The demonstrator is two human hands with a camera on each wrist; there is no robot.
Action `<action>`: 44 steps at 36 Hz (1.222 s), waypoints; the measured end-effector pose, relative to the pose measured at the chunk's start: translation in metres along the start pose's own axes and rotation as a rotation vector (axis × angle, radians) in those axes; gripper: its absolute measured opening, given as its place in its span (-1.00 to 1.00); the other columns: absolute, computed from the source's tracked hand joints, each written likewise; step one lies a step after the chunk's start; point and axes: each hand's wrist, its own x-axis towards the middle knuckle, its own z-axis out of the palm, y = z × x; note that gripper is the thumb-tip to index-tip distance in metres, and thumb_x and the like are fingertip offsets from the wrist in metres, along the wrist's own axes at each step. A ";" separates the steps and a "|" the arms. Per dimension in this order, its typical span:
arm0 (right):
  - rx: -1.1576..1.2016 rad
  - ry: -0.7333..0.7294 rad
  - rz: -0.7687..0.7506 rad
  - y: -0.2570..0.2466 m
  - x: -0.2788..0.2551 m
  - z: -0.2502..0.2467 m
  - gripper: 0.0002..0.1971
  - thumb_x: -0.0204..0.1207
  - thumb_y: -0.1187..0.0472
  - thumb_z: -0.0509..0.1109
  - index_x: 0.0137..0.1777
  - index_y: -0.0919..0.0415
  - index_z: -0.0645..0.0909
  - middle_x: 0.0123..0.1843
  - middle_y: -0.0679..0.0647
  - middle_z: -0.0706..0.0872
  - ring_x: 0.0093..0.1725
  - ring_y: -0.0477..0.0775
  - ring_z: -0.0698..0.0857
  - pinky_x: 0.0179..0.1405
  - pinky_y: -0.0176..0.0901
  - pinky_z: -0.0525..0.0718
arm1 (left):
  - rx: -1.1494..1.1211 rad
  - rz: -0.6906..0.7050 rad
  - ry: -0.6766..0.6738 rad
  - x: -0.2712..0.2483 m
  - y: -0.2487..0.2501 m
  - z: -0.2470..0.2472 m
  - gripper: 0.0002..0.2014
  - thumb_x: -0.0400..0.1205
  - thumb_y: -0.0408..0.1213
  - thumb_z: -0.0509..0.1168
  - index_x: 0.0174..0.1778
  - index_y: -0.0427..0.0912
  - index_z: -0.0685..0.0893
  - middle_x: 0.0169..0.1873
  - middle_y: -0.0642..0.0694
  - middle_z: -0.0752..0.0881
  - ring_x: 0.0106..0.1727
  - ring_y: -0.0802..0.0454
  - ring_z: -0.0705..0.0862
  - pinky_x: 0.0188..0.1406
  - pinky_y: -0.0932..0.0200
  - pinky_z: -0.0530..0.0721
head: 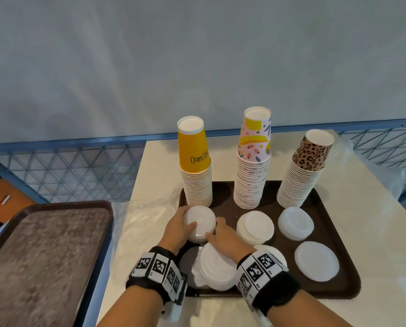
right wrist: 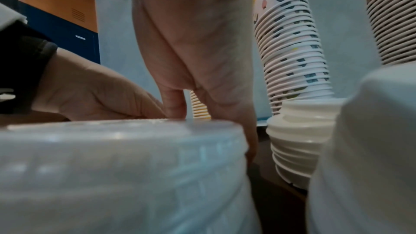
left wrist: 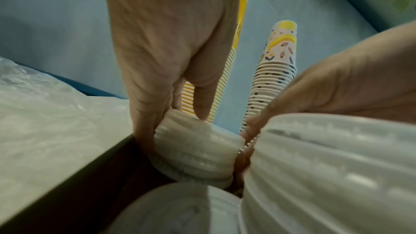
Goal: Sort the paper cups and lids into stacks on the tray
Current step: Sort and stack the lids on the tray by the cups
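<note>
**Both hands cup a lid stack at the tray's left side**

At the far left of the head view a second tray (head: 44, 251) sits apart from the work, and crinkled clear plastic (head: 145, 223) lies on the table between it and the dark working tray (head: 334, 293).

Moving right, the left hand (head: 177, 228) curls round the left flank of a stack of white lids (head: 199, 224), thumb laid over the top rim. In the left wrist view its fingers (left wrist: 146, 131) run down the stack's side to the tray floor. The right hand (head: 223, 234) wraps the opposite flank, thumb against the near edge. The stack therefore lies between the two palms, gripped from both sides. My reading is that this two-sided hold squares the lids and keeps the column from toppling while it is set just in front of the yellow cup stack (head: 194, 166).

Just below the hands in the frame, a leaning pile of larger lids (head: 217, 267) lies partly tipped, apparently not yet tidied.

Further right stand the fruit-print cup stack (head: 252, 166) and the leopard-print cup stack (head: 302, 171), each upside down, with a lid pile (head: 255, 226) and another (head: 295, 223) in front, which suggests lids are being paired by row with cups. A flat lid pile (head: 317, 260) sits at lower right.
</note>
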 end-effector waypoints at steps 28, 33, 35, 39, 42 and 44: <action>0.461 0.096 0.033 0.020 -0.049 0.064 -0.37 0.67 0.06 0.14 0.64 0.15 -0.06 0.62 0.18 0.26 0.54 0.18 0.34 0.45 -0.07 0.34 | -0.256 -0.204 -0.046 -0.096 -0.009 0.000 -0.47 0.74 -0.05 0.00 0.63 -0.10 0.12 0.49 -0.11 0.43 0.47 -0.13 0.45 0.52 -0.01 0.41; 0.627 0.102 0.057 0.012 -0.048 0.063 -0.35 0.68 0.13 0.11 0.65 0.09 -0.16 0.66 0.15 0.14 0.57 0.20 0.29 0.45 -0.03 0.34 | -0.240 -0.176 -0.017 -0.095 -0.014 0.003 -0.55 0.75 -0.14 0.04 0.54 -0.20 0.21 0.36 -0.12 0.51 0.26 -0.01 0.51 0.21 0.19 0.47; 0.647 0.085 0.070 0.012 -0.045 0.065 -0.36 0.67 0.16 0.12 0.65 0.11 -0.13 0.65 0.16 0.15 0.56 0.20 0.30 0.44 -0.03 0.35 | -0.189 -0.160 -0.023 -0.095 -0.022 0.004 -0.63 0.73 -0.14 0.08 0.41 -0.24 0.37 0.30 -0.20 0.60 0.20 -0.03 0.57 0.09 0.21 0.51; 0.601 0.051 0.031 0.013 -0.047 0.066 -0.34 0.67 0.14 0.14 0.65 0.13 -0.13 0.67 0.14 0.13 0.60 0.16 0.26 0.52 -0.04 0.28 | -0.054 -0.107 0.016 -0.094 -0.031 0.006 -0.67 0.73 -0.16 0.10 0.34 -0.24 0.48 0.23 -0.21 0.66 0.19 -0.06 0.62 0.07 0.24 0.50; 0.506 0.095 -0.060 0.016 -0.057 0.057 -0.37 0.68 0.07 0.12 0.66 0.13 -0.08 0.67 0.09 0.15 0.62 0.11 0.24 0.55 -0.09 0.22 | 0.063 -0.008 0.140 -0.097 -0.024 0.010 -0.57 0.73 -0.17 0.09 0.50 -0.24 0.36 0.46 -0.17 0.49 0.43 -0.05 0.50 0.42 0.20 0.43; 0.483 0.220 -0.192 0.021 -0.066 0.046 -0.44 0.67 0.10 0.14 0.63 0.09 0.07 0.64 0.03 0.24 0.60 0.04 0.27 0.55 -0.11 0.23 | 0.070 0.108 0.259 -0.104 -0.009 0.009 -0.53 0.74 -0.20 0.07 0.58 -0.19 0.23 0.52 -0.04 0.35 0.52 0.10 0.35 0.48 0.34 0.23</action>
